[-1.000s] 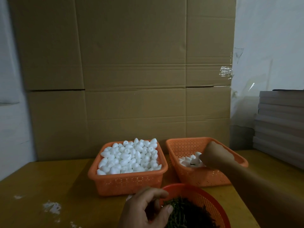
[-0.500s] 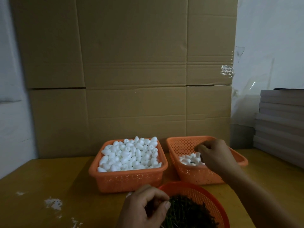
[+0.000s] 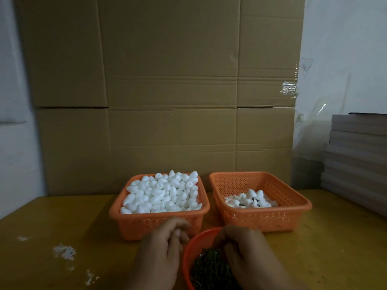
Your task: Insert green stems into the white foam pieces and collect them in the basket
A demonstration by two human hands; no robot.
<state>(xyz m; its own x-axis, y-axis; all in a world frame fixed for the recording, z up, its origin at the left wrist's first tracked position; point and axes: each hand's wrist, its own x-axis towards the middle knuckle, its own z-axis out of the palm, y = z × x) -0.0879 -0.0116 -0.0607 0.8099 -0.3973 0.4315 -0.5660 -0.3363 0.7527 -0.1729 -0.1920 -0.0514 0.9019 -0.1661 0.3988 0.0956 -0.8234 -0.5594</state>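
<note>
Hands meet at the near edge of a yellow wooden table (image 3: 62, 216), seen from a camera worn on the person's head. The left hand (image 3: 161, 245) hovers just left of a round orange plastic bowl (image 3: 189, 250), its fingers curled inward; whether they pinch anything cannot be told, since the fingertips are blurred. The right hand (image 3: 243, 248) lies over the bowl, fingers bent down toward a heap of thin dark green stems (image 3: 207, 268); whether it already holds one is hidden.

Behind the bowl, a rectangular orange perforated basket (image 3: 146, 225) on the left is heaped with plain white egg-shaped foam pieces (image 3: 163, 193). A second orange perforated basket (image 3: 289, 197), on the right, holds a small pile of finished foam pieces with dark stems (image 3: 249, 201).

The step in hand looks like picking a single stem. To do it well, pinch one stem near its end, lift it free of the tangle, then push it straight into the blunt end of a foam piece, gently, since foam likely dents or splits.

Flattened brown cardboard (image 3: 167, 91) stands behind the baskets.
</note>
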